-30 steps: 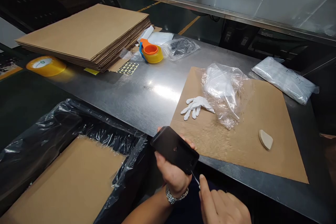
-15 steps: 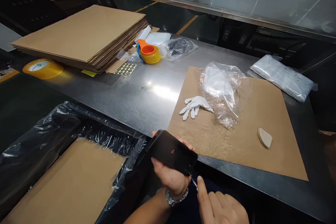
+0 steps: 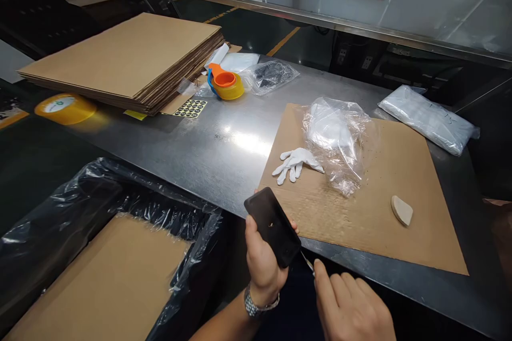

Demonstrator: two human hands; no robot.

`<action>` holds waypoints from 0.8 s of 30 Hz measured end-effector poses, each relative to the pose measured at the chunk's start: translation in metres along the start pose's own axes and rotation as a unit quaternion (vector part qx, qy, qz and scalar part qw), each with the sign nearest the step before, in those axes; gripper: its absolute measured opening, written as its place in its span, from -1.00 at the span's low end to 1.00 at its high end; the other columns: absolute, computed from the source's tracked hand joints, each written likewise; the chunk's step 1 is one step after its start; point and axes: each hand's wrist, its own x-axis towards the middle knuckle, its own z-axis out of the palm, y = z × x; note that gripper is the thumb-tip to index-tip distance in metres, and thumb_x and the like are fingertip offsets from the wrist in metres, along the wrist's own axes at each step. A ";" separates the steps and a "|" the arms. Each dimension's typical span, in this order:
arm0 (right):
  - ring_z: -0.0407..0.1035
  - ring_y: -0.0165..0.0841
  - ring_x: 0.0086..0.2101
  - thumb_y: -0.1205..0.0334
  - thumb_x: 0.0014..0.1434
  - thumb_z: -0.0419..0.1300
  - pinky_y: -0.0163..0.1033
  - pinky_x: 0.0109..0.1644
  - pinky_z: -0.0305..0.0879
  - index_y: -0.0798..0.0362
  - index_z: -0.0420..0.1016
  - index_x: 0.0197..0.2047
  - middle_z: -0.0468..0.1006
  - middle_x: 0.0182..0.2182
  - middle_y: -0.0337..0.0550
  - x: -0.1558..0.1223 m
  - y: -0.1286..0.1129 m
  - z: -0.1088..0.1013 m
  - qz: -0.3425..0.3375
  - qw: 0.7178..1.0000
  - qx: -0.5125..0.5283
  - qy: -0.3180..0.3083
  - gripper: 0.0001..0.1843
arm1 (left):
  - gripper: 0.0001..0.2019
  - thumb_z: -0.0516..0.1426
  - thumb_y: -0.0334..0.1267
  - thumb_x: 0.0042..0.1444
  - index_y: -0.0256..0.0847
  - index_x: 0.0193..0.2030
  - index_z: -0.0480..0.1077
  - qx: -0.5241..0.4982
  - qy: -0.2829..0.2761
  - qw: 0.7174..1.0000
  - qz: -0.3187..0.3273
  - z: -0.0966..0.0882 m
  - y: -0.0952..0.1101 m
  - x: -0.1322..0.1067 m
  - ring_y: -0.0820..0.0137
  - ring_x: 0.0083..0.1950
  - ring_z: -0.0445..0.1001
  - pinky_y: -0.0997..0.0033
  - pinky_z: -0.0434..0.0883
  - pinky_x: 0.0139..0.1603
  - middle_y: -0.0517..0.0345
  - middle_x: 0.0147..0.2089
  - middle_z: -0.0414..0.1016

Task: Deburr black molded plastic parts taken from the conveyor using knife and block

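My left hand (image 3: 264, 264), with a metal watch band at the wrist, is wrapped round a black rectangular plastic case (image 3: 273, 226) with rounded corners and a small mark or hole near its middle. The case is tilted, its lower end toward my right hand. In my right hand (image 3: 352, 303) a slim, pointed metal tool (image 3: 307, 263) is gripped, the index finger stretched along it. Its tip is at or very near the lower right corner of the case; contact cannot be made out. My palm hides the tool's handle.
On the metal table (image 3: 180, 154) lie a cardboard sheet (image 3: 360, 229), a white glove (image 3: 298, 162), clear plastic wrap (image 3: 344, 165), a beige block (image 3: 401, 210), tape rolls (image 3: 232, 90) and stacked cardboard (image 3: 128, 58). A black-lined bin (image 3: 96, 176) stands at lower left.
My left hand has turned the black case steeper and moved it slightly right. My right hand has shifted a little right and up with the metal tool.
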 end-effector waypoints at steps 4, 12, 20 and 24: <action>0.25 -0.47 -0.61 0.47 0.22 -0.16 -0.36 -0.57 0.08 0.22 0.41 -0.08 0.34 -0.56 -0.20 -0.006 0.011 0.004 0.044 0.997 0.043 -0.037 -0.64 | -0.61 -0.05 0.00 0.14 -0.29 -0.36 0.41 -0.007 -0.013 0.996 -0.086 0.003 0.007 0.002 0.43 -0.55 0.42 0.46 0.39 -0.53 0.13 -0.49 0.46; 0.26 -0.48 -0.59 0.21 0.31 -0.09 -0.35 -0.51 0.11 0.16 0.39 0.01 0.32 -0.59 -0.25 -0.017 0.017 -0.002 0.033 0.997 0.046 -0.061 -0.65 | -0.59 -0.05 0.00 0.12 -0.32 -0.38 0.42 -0.007 -0.063 0.988 -0.138 0.001 0.005 -0.002 0.41 -0.54 0.43 0.43 0.39 -0.52 0.10 -0.48 0.47; 0.28 -0.49 -0.59 0.18 0.33 -0.11 -0.31 -0.49 0.07 0.15 0.46 -0.06 0.34 -0.60 -0.27 -0.017 0.012 -0.003 0.068 0.994 0.048 -0.068 -0.63 | -0.56 -0.06 0.03 0.12 -0.32 -0.39 0.42 0.015 -0.072 0.991 -0.115 0.003 0.006 -0.006 0.40 -0.54 0.42 0.43 0.38 -0.51 0.09 -0.52 0.47; 0.28 -0.51 -0.60 0.18 0.33 -0.10 -0.33 -0.52 0.06 0.15 0.46 -0.07 0.34 -0.62 -0.27 -0.018 0.014 -0.002 0.048 0.996 0.042 -0.064 -0.63 | -0.55 -0.08 0.03 0.13 -0.31 -0.37 0.43 0.014 -0.089 0.991 -0.099 0.002 0.005 -0.007 0.40 -0.53 0.41 0.42 0.38 -0.50 0.10 -0.51 0.46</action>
